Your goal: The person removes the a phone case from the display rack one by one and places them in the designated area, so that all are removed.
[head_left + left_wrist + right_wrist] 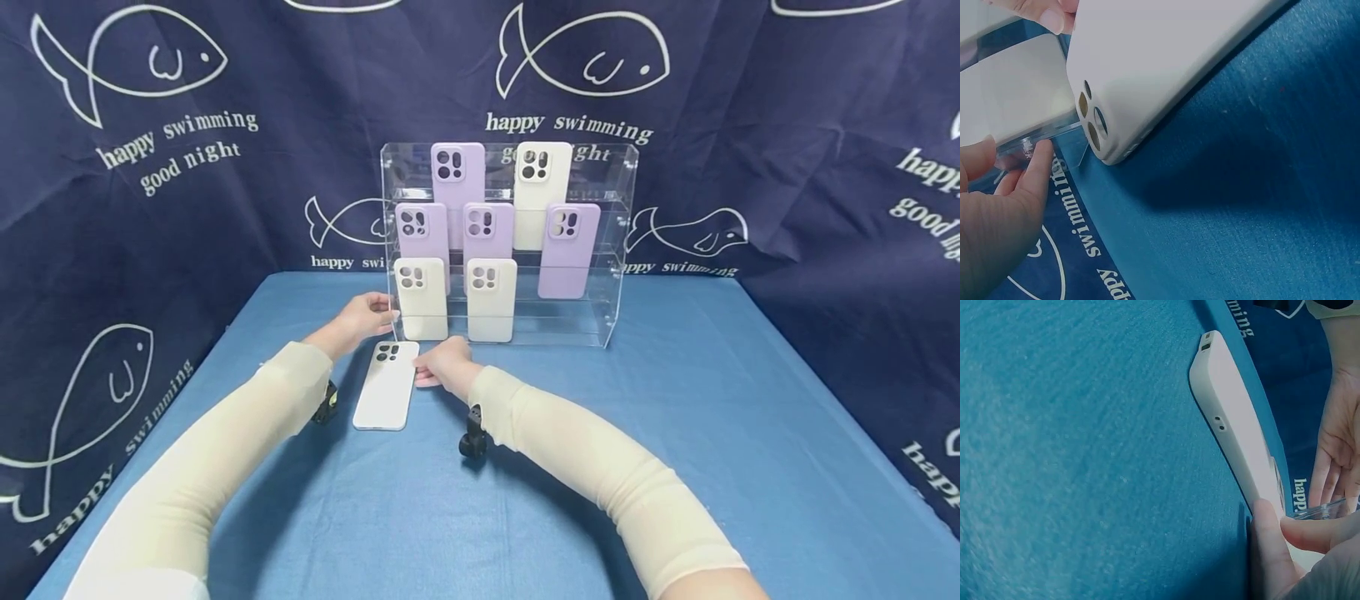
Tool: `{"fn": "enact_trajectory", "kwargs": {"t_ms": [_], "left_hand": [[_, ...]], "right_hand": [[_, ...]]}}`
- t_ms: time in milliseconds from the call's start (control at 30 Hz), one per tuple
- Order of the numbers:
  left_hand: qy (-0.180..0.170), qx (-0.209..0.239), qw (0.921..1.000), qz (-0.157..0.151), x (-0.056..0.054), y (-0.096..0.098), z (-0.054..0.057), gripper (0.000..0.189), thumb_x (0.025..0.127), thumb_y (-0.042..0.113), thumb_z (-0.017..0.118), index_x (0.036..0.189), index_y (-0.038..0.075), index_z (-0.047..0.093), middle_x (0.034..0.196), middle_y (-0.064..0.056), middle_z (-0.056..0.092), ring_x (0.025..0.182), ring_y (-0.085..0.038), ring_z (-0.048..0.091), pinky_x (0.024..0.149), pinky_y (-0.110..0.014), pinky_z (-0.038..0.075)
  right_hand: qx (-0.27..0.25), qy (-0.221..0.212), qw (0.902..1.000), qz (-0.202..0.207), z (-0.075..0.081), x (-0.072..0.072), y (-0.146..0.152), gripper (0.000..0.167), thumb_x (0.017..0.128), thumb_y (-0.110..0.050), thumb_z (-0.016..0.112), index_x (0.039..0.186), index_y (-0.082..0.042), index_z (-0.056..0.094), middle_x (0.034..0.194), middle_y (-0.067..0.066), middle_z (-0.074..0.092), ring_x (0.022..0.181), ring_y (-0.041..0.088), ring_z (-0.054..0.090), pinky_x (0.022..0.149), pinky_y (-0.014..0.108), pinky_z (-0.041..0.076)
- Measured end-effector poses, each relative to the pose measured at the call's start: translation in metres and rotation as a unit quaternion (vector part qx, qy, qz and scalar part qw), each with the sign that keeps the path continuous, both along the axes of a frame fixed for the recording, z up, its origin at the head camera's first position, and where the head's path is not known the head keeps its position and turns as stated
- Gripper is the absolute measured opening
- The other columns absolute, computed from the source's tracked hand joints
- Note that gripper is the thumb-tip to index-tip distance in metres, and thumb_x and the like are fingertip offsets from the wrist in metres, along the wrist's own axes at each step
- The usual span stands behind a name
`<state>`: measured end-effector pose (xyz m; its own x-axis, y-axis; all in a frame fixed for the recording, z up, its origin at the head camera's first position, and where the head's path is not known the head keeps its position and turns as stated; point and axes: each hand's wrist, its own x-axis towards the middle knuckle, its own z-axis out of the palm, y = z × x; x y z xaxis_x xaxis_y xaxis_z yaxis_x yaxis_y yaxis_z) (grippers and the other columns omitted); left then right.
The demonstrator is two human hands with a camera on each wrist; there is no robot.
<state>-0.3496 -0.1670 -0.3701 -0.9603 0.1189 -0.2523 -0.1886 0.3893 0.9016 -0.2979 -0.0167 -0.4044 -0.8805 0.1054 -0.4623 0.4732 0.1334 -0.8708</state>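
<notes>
Currently, right hand (448, 365) pinching loose white phone case (385, 390) by its right edge near camera end, cutouts facing up, just before front left corner of clear stand (558, 318). Left hand (363, 318) gripping stand's left edge, low down. Stand toward far edge of blue bench (675, 375); four lilac cases (570, 271), three white cases (491, 317) across tiers.

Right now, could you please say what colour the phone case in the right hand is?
The phone case is white, clearest from the head.
</notes>
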Motion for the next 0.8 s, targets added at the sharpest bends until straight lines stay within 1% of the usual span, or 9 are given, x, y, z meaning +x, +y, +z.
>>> {"fn": "enact_trajectory", "kwargs": {"t_ms": [167, 333, 400, 533, 667, 800], "left_hand": [[0.003, -0.007, 1.0, -0.001, 0.0, 0.0, -0.002, 0.052, 0.1, 0.005, 0.05, 0.147, -0.006, 0.029, 0.146, -0.025, 0.037, 0.134, -0.035, 0.045, 0.111, -0.036, 0.047], [-0.005, -0.01, 0.9999, -0.003, 0.0, 0.001, -0.002, 0.053, 0.101, 0.005, 0.05, 0.147, -0.005, 0.029, 0.147, -0.024, 0.038, 0.134, -0.034, 0.045, 0.11, -0.035, 0.048], [-0.012, -0.008, 0.9999, -0.002, 0.0, 0.001, -0.001, 0.053, 0.1, 0.005, 0.05, 0.148, -0.005, 0.029, 0.147, -0.024, 0.037, 0.134, -0.034, 0.044, 0.11, -0.035, 0.048], [-0.02, -0.004, 0.9998, -0.003, -0.001, 0.0, 0.001, 0.054, 0.099, 0.004, 0.051, 0.147, -0.006, 0.028, 0.147, -0.025, 0.034, 0.135, -0.036, 0.043, 0.11, -0.036, 0.048], [-0.008, -0.006, 0.9999, -0.008, -0.001, -0.001, 0.002, 0.055, 0.099, 0.004, 0.052, 0.147, -0.007, 0.028, 0.147, -0.026, 0.034, 0.135, -0.037, 0.043, 0.11, -0.037, 0.048], [0.0, -0.003, 0.9999, -0.014, -0.001, -0.003, 0.0, 0.056, 0.099, 0.007, 0.053, 0.148, -0.007, 0.028, 0.147, -0.026, 0.037, 0.135, -0.036, 0.044, 0.11, -0.036, 0.048]], "right_hand": [[-0.001, -0.003, 1.0, 0.0, -0.001, 0.0, 0.003, 0.017, 0.08, 0.001, 0.076, 0.094, 0.008, 0.068, 0.078, 0.019, 0.073, 0.057, 0.019, 0.07, 0.057, 0.028, 0.064], [-0.007, 0.003, 1.0, 0.001, -0.002, 0.005, 0.004, 0.019, 0.081, -0.001, 0.076, 0.097, 0.008, 0.067, 0.081, 0.018, 0.073, 0.063, 0.02, 0.072, 0.06, 0.027, 0.064], [-0.014, 0.008, 0.9999, 0.003, -0.002, 0.007, 0.005, 0.02, 0.082, -0.001, 0.075, 0.097, 0.007, 0.067, 0.082, 0.017, 0.073, 0.066, 0.02, 0.073, 0.062, 0.027, 0.064], [-0.044, 0.019, 0.9988, 0.012, -0.003, 0.01, 0.008, 0.019, 0.083, -0.001, 0.074, 0.099, 0.008, 0.068, 0.086, 0.018, 0.073, 0.07, 0.021, 0.073, 0.065, 0.027, 0.065], [-0.071, 0.03, 0.9967, 0.025, -0.004, 0.011, 0.012, 0.019, 0.083, 0.0, 0.074, 0.099, 0.009, 0.069, 0.087, 0.019, 0.073, 0.069, 0.021, 0.072, 0.067, 0.028, 0.065], [-0.085, 0.031, 0.9951, 0.038, -0.004, 0.011, 0.016, 0.02, 0.083, 0.0, 0.073, 0.1, 0.01, 0.069, 0.089, 0.02, 0.073, 0.069, 0.021, 0.072, 0.068, 0.029, 0.065]]}}
